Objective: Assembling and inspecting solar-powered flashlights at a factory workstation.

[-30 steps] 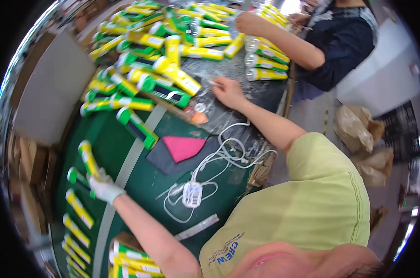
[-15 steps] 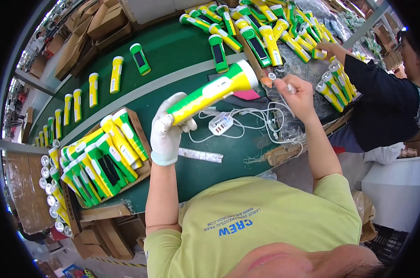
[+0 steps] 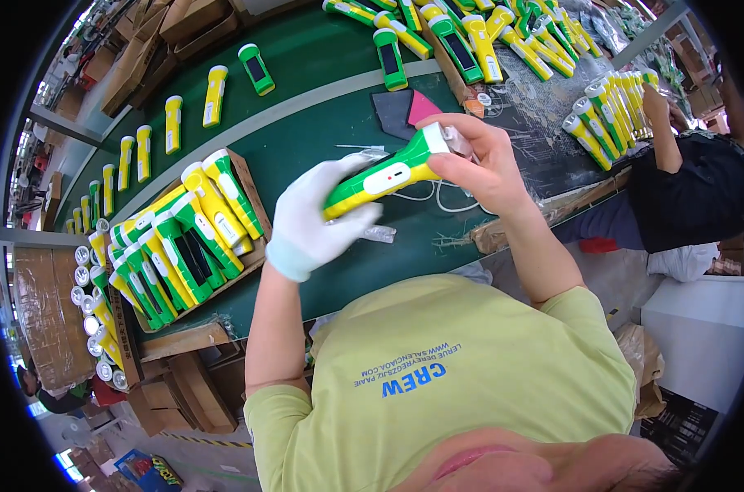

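A yellow-and-green flashlight (image 3: 382,177) with a white head ring is held across the middle of the bench. Wearing a white glove, my left hand (image 3: 308,215) is wrapped round its handle end. My bare right hand (image 3: 488,168) closes on the head end, thumb on the near side and fingers over the far side. Something shiny and clear shows at the lens, partly covered by the fingers; I cannot tell whether it is a separate piece. White cables (image 3: 446,202) lie under and behind the hands. The end of a silvery strip (image 3: 380,234) lies below the flashlight.
At left stands a cardboard box (image 3: 260,248) packed with flashlights. Several flashlights (image 3: 173,125) stand in a row on the green belt (image 3: 294,78). A pile of flashlights (image 3: 524,53) lies at the far right. A co-worker (image 3: 684,193) handles more there. A grey-and-pink pad (image 3: 392,112) lies behind.
My right hand has come left from beside the cables to grip the flashlight's head. The flashlight has come lower and turned, with its white button plate now facing up. The co-worker's arm has moved.
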Demonstrator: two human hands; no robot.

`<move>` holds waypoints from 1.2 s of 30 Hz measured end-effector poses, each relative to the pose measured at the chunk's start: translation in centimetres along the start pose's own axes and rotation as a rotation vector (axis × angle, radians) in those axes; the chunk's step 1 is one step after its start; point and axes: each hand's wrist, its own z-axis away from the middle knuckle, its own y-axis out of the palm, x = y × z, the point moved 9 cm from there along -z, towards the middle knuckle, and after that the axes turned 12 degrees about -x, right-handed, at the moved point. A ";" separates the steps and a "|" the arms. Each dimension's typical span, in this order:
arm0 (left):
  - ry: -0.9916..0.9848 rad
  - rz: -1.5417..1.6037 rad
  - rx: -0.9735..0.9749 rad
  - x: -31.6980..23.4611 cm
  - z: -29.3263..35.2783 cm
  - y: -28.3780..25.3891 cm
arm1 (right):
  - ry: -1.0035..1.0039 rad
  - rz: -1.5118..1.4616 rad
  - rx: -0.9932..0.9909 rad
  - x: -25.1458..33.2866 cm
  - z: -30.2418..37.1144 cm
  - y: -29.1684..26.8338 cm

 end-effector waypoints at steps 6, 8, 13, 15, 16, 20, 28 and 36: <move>-0.417 0.400 -0.076 4.5 -0.4 4.9 | -0.191 0.218 -0.189 1.0 -0.9 0.0; -0.810 0.884 -0.212 9.6 -0.2 5.7 | -0.134 0.144 -0.195 -0.3 -2.2 -1.6; -0.953 1.155 -0.258 11.5 0.5 6.1 | -0.066 0.248 -0.155 -3.4 -2.5 -1.8; -0.975 1.163 -0.266 11.6 0.7 6.4 | -0.087 0.316 -0.092 -3.4 -1.8 -0.2; -0.995 1.151 -0.274 11.7 0.7 6.5 | -0.117 0.294 -0.076 -3.6 -1.6 0.7; -0.916 1.044 -0.295 12.7 -0.1 6.5 | -0.682 0.624 0.078 -1.0 -1.1 5.4; -0.615 0.629 -0.293 11.6 -4.5 5.4 | -0.804 0.790 0.225 -1.6 -4.4 6.8; -0.594 0.953 -0.236 9.7 -6.3 5.7 | -0.547 0.629 0.538 -6.6 2.3 7.9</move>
